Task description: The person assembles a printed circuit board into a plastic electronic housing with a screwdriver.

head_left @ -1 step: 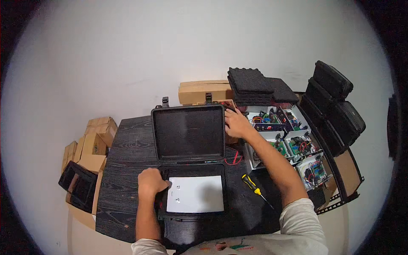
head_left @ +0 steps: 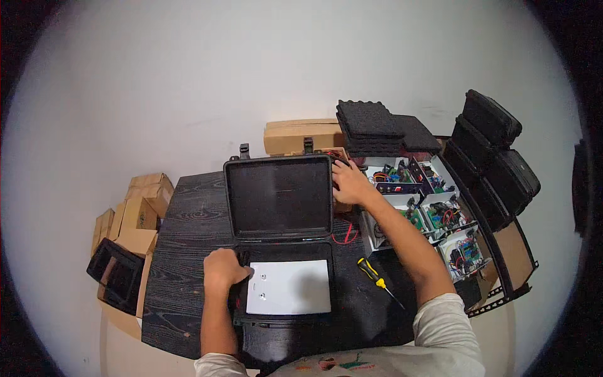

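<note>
A black hard case (head_left: 239, 320) stands open before me on the table, its lid (head_left: 279, 196) raised and leaning back. Inside the base lies a flat white panel (head_left: 286, 292) with a slot and two small round fittings at its left side. My left hand (head_left: 221, 270) is curled at the base's left edge, its thumb reaching to the panel's upper left corner; the other fingertips are hidden. At the upper right edge of the lid, my right hand (head_left: 352, 182) grips with bent fingers. A yellow-and-black screwdriver (head_left: 372, 273) lies right of the case.
White trays of circuit boards and wires (head_left: 447, 215) stand at the right, behind a red lead (head_left: 347, 235). Black foam sheets (head_left: 370, 122) are stacked at the back. More black cases (head_left: 496, 160) sit far right. Cardboard boxes (head_left: 139, 213) are left of the table (head_left: 182, 251).
</note>
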The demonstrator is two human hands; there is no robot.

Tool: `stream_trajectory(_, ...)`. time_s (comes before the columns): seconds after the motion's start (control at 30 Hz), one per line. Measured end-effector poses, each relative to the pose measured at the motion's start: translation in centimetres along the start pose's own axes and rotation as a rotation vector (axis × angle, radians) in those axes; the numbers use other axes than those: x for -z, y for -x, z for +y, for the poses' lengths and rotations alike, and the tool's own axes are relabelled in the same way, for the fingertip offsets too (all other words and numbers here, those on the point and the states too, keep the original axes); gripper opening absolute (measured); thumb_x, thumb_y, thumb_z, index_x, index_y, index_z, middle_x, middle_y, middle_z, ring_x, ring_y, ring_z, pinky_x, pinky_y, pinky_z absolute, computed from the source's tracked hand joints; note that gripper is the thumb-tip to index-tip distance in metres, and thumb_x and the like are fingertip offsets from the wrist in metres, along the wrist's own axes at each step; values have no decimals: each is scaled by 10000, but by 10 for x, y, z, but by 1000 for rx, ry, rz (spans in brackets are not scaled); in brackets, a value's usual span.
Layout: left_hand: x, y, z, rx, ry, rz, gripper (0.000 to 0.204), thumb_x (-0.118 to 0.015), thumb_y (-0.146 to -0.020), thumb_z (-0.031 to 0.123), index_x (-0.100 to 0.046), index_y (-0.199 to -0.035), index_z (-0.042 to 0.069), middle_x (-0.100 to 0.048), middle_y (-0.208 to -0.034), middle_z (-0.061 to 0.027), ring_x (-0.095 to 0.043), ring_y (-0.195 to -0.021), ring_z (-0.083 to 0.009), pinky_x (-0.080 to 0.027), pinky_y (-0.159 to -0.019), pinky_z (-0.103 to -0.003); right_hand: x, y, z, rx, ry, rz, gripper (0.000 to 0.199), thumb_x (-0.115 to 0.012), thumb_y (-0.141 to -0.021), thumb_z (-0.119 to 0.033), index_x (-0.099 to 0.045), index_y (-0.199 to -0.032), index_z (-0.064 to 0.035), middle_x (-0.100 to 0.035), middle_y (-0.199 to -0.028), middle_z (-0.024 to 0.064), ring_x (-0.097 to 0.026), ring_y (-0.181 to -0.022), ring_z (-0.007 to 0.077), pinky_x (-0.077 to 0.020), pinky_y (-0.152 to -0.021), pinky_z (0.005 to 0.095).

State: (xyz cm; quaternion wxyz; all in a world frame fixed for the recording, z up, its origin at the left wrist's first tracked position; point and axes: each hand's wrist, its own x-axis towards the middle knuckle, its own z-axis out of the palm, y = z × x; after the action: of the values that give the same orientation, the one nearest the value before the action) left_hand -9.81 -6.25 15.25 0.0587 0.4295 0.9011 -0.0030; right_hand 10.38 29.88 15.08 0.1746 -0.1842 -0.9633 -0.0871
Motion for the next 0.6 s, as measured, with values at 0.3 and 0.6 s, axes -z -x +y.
stream_trajectory(0.3,35,12,6,-73,293,282,351,-733,-741,285,-748,-978,26,-746,-859,-210,-717,-852,-418,-548,-872,-449,66,14,-50,-134,-527,913,267,-621,-827,8,-683,-1084,-30,-694,-1101,154,-647,-1091,332,-492,-1009,425)
stream_trajectory(0.6,28,24,31,-550,1367,155,335,-666,-943,74,-573,-1258,6,-675,-1102,-99,-670,-1040,-169,-518,-920,-312,59,44,-186,172,-1274,0,645,-737,-887,-123,-482,-1472,-30,-623,-1316,203,-672,-1086,244,-564,-908,358)
